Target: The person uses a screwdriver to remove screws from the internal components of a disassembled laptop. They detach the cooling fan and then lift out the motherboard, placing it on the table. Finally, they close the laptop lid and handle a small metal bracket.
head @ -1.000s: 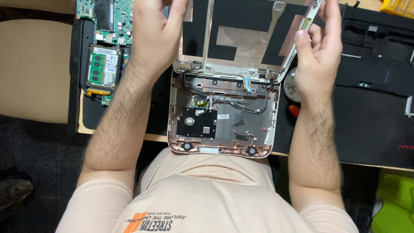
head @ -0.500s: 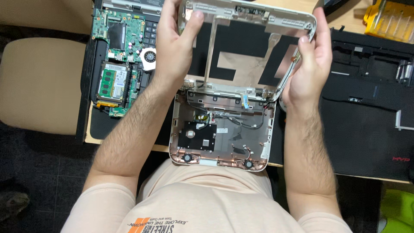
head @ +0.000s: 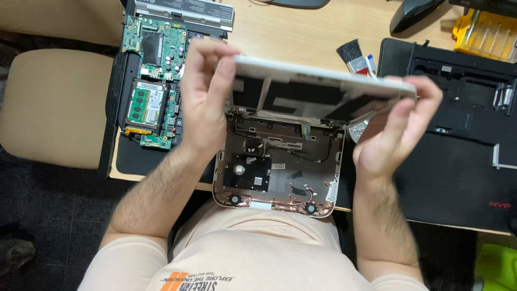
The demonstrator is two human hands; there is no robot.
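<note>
now my left hand [head: 204,102] and right hand [head: 398,132] have tipped the white lid panel [head: 323,78] nearly edge-on, fingers clamped on its two ends, where it lay open flatter a moment ago. it hangs over the opened laptop base [head: 277,172] at the table [head: 301,32] edge, so the hinge looks to be folding.

An electronics repair workbench is shown. A wooden desk [head: 301,32] is covered with dismantled laptop parts: a bare green circuit board [head: 153,81] is laid at the upper left of the frame, an opened laptop base [head: 277,170] at the centre, and a black laptop shell [head: 458,124] at the right. A small brush [head: 353,54] and a yellow tool case [head: 484,29] are placed along the upper right.
</note>
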